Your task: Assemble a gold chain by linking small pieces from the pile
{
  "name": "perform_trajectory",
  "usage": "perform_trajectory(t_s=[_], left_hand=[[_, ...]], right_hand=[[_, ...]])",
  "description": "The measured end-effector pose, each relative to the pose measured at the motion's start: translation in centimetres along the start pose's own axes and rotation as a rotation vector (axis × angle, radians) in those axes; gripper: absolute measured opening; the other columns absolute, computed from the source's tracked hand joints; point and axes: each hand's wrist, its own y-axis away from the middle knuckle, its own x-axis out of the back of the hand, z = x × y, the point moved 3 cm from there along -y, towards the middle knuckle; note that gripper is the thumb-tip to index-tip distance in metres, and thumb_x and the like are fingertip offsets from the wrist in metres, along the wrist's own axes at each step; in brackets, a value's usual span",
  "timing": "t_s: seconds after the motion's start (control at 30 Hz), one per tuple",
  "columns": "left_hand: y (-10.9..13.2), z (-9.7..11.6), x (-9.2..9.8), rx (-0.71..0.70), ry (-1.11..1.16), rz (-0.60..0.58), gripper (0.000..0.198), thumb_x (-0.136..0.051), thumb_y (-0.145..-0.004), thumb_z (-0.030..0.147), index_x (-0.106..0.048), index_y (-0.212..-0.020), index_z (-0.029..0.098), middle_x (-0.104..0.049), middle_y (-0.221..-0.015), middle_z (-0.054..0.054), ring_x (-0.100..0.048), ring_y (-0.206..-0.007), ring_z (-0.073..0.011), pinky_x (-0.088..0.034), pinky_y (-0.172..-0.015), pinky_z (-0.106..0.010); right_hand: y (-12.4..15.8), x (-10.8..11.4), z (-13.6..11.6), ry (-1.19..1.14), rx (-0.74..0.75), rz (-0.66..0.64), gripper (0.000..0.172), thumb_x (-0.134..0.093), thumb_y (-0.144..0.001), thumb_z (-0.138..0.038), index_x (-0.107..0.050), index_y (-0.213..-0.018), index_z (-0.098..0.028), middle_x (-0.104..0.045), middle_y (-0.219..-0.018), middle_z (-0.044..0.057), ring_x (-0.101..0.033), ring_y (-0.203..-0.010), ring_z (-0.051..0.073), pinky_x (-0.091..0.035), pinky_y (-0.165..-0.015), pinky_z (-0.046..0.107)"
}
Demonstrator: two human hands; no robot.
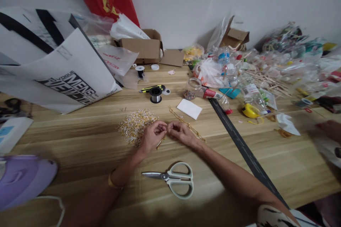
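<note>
My left hand [154, 134] and my right hand [180, 132] meet at the fingertips over the middle of the table, both pinched closed. What sits between the fingertips is too small to make out. A short gold beaded piece [160, 144] hangs just below my left fingers. Beside my left hand lies a pile of gold and silver beads [134, 125]. A gold chain-like strand [198, 135] runs behind and to the right of my right hand. Scissors [165, 176] with pale handles lie nearer to me, below both hands.
Behind the hands are a wire spool [155, 95], a yellow cutter [151, 88], a white card [189, 109] and a bead jar [190, 90]. Paper bags and a purple iron [29, 179] stand left. Bottles and sticks crowd the right; another person's hand [330, 129] shows at the edge.
</note>
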Motion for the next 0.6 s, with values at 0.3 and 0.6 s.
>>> perform_trajectory(t_s=[0.3,0.6], left_hand=[[0.9,1.3,0.4,-0.446,-0.498,0.073,0.011,-0.054,-0.079,0.009,-0.062,-0.08,0.017,-0.064,-0.076,-0.003,-0.059,-0.072,-0.0136,-0.047,-0.067,-0.024],[0.9,1.5,0.4,-0.525,-0.53,0.034,0.012,-0.052,-0.083,0.011,-0.063,-0.083,0.015,-0.063,-0.077,-0.005,-0.058,-0.073,-0.0136,-0.047,-0.066,-0.024]], right_hand=[[0.0,0.0,0.0,-0.068,-0.078,-0.012,0.024,-0.06,-0.074,-0.038,-0.053,-0.072,-0.015,-0.046,-0.06,-0.004,-0.041,-0.051,0.008,-0.034,-0.05,0.02],[-0.1,0.0,-0.1,-0.071,-0.073,-0.01,0.024,-0.061,-0.073,-0.037,-0.052,-0.069,-0.015,-0.046,-0.06,-0.004,-0.04,-0.051,0.007,-0.033,-0.049,0.02]])
